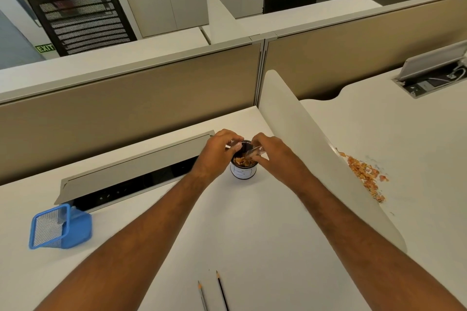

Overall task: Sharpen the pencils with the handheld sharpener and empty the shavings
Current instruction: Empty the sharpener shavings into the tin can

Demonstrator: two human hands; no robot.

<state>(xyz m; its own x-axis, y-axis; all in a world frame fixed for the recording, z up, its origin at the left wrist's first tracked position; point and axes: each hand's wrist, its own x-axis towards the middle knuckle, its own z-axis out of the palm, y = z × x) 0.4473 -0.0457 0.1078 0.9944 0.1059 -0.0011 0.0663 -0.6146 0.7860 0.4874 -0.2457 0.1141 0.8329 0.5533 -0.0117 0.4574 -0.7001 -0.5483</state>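
A head-worn camera looks down at a white desk [252,235]. Two bare forearms reach forward from the bottom corners and meet above a small cup [244,171] that stands upright near the far middle of the desk. The cup has a white label with handwriting and holds orange-brown shavings [243,160].

The left hand [214,153] is curled, knuckles up, its fingertips pinching a small clear piece at the cup's far rim. The right hand [271,153] is also curled, its fingers gripping a clear plastic part [255,152] tilted over the cup's mouth. Whether either piece is the sharpener body or its cover cannot be told.

Two pencils [217,290] lie side by side at the near edge, tips pointing away. A blue mesh holder [59,228] lies tipped over at the left. Beyond a white divider [316,146] on the right, a loose scatter of shavings [366,175] lies on the neighbouring desk.
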